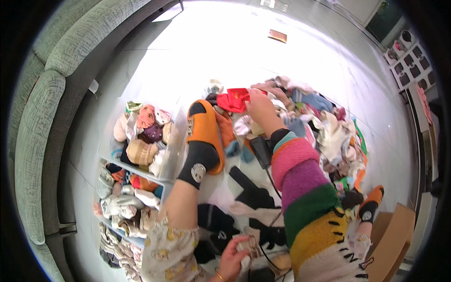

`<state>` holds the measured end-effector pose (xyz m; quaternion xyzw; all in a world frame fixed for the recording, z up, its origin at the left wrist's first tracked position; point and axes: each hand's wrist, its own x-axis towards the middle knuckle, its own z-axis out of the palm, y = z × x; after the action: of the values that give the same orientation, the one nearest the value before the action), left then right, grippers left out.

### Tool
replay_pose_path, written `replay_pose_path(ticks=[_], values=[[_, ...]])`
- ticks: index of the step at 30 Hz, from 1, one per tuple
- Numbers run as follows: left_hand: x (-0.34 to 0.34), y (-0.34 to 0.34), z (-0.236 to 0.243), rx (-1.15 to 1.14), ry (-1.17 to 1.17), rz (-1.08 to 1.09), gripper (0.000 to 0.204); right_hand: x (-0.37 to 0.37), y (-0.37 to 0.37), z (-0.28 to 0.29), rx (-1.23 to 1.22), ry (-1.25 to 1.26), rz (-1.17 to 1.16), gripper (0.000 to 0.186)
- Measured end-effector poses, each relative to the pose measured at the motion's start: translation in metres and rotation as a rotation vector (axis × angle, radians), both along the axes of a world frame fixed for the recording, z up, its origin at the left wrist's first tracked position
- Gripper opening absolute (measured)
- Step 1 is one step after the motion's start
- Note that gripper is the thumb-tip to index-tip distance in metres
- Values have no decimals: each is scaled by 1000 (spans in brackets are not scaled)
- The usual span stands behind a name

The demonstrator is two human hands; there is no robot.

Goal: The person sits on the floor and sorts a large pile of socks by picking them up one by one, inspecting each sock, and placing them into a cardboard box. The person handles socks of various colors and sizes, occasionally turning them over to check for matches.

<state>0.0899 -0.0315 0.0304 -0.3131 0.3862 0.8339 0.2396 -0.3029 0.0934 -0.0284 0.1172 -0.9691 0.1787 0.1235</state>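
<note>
At the far side of a big heap of socks, my right hand [262, 109] reaches out with its fingers closed on the edge of a red sock [233, 99]. My left hand [231, 259], low in the picture, pinches a small beige-and-brown sock [252, 243]. Black socks [253, 190] lie on the floor between my legs, near that left hand. Around the right hand the heap [331, 134] mixes white, blue, pink and grey pieces. A black box-shaped device [260, 151] with a cable hangs by my right wrist.
Clear plastic bins [176, 150] of rolled socks stand at left, beside a grey sofa [35, 155]. My feet, in orange slippers [213, 129], flank the black socks. An open cardboard box [392, 239] is at lower right. A brown flat object [277, 36] lies on the far floor.
</note>
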Motion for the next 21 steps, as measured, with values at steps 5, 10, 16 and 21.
replay_pose_path(ticks=[5, 10, 16, 21], values=[[-4, -1, 3, 129, 41, -38, 34, -10, 3, -46, 70, -275, -160, 56], [4, -6, 7, -31, 152, -121, 34, 43, 69, -11, -603, -717, -205, 25], [14, 4, 17, -134, 458, -293, 34, 190, 146, 105, -1593, -720, -211, 35], [19, 8, 30, -208, 650, -502, 33, 296, 160, 144, -1758, -753, -275, 40]])
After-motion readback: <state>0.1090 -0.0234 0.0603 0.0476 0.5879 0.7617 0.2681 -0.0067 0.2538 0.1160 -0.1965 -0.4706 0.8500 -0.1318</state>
